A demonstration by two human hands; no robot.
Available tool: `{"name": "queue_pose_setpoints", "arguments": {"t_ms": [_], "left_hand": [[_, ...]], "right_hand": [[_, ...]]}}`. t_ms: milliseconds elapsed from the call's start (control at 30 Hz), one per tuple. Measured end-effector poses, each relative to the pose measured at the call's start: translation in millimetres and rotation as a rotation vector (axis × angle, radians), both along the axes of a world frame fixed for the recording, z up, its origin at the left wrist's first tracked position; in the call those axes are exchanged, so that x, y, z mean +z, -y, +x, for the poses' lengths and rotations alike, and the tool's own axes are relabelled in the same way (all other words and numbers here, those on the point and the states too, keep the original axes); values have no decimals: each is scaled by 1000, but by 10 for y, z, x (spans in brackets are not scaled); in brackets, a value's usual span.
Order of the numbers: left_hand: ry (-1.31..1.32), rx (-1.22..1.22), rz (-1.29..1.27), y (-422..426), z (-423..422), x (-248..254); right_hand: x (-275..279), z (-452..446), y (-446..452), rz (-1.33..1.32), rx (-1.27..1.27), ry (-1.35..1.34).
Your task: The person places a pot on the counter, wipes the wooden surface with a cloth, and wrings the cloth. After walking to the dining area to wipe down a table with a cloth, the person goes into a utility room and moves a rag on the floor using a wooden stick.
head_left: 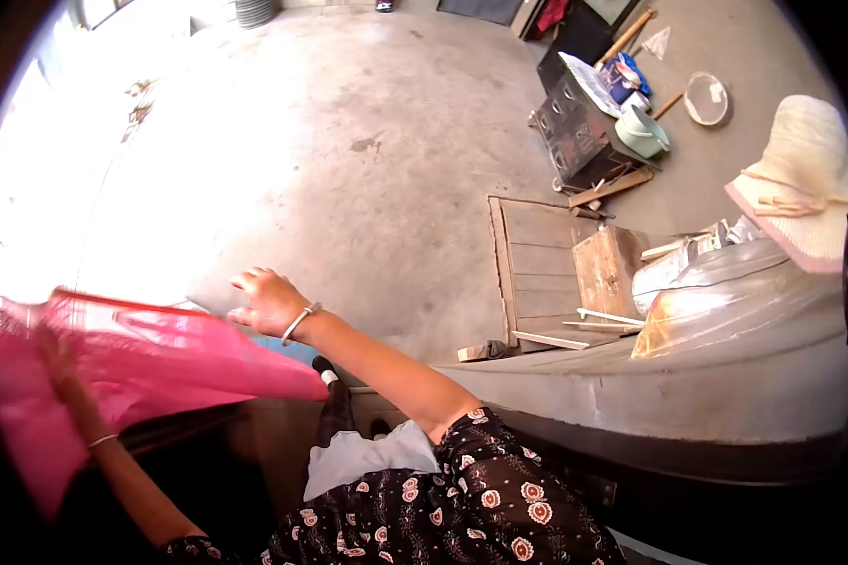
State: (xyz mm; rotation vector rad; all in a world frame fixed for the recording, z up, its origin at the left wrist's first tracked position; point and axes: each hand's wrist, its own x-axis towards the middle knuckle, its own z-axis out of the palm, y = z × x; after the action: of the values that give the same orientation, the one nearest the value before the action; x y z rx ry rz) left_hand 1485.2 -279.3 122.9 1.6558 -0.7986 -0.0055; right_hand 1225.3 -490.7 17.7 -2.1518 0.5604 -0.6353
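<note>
A bright pink, thin, partly see-through sheet (188, 363) spreads over the lower left; it could be plastic or mesh, and I cannot tell which. A red strip (132, 303) runs along its far edge. My left hand (58, 363) is at the pink sheet, smeared by motion, so its grip is unclear. Beyond the sheet's right part, my right hand (271, 301) is raised with fingers apart, holding nothing. A bangle (301, 323) circles the right wrist.
A dark drawer cabinet (575, 132) carries a pale green basin (641, 132). To the right are a wooden block (605, 273), a plastic-covered bundle (716, 292) and a cream hat (801, 179). A wooden board (542, 250) lies on the concrete floor (377, 169).
</note>
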Motion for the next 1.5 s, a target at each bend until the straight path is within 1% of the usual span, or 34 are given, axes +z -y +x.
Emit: {"name": "queue_pose_setpoints", "arguments": {"t_ms": [33,100,133,167,200,300,400,500,700,733,833,867,900,967,1033,1100,1133,1167,1233,1267,1300,1367,1400,1433,1500], "left_hand": [[70,171,8,43,304,71],[513,260,22,-179,1088,24],[463,402,59,-102,1117,96],[412,543,97,-6,1164,165],[362,565,138,-61,1448,103],[478,671,188,486,1557,157],[552,744,251,1177,1517,196],[583,819,326,1919,1334,189],[481,979,505,3155,920,-20],[455,1003,557,3343,827,-70],[254,1084,713,3817,568,-272],[157,1106,722,3943,493,-377],[24,1121,672,4019,444,-483],[-189,1136,387,4258,432,-894],[-462,996,34,4432,425,-1309],[-689,1013,-180,4675,433,-1708],[-825,976,-193,4892,314,-1763],[-962,931,-210,5148,190,-1826],[-1192,683,-248,5471,147,-2150],[-1316,656,-290,5762,172,-2339],[-1440,622,-327,6108,196,-2460],[-1448,543,-303,6864,167,-2665],[-1444,467,-221,7286,38,-2579],[-1433,387,-140,7796,-121,-2454],[-1375,146,-12,8730,-470,-2246]], "right_hand": [[-201,-43,215,21,-23,35],[-477,-207,525,89,-66,-65],[-596,-281,679,97,-111,-136],[-646,-353,821,166,-144,-207],[-669,-439,976,233,-177,-273],[-713,-706,1419,444,-279,-274],[-919,-963,1836,467,-408,-338],[-1277,-1302,2187,501,-482,-312],[-1604,-2077,3133,697,-624,-361],[-1530,-2181,3291,631,-660,-378],[-1318,-2439,3891,861,-642,-294],[-1339,-2489,4091,853,-653,-334],[-1420,-2536,4276,802,-639,-348],[-1608,-2559,4712,700,-626,-363],[-1347,-2454,5133,777,-591,-373],[-1269,-2302,5583,832,-534,-389],[-1347,-2238,5792,710,-500,-404],[-1418,-2182,6022,685,-480,-395],[-1482,-2069,6457,638,-445,-380],[-1502,-2035,6673,611,-447,-353],[-1478,-2011,6854,667,-456,-345],[-1410,-1956,7312,761,-475,-327],[-1388,-1948,7517,740,-460,-368],[-1411,-1950,7701,762,-453,-344],[-1338,-1947,8061,612,-397,-386]]}}
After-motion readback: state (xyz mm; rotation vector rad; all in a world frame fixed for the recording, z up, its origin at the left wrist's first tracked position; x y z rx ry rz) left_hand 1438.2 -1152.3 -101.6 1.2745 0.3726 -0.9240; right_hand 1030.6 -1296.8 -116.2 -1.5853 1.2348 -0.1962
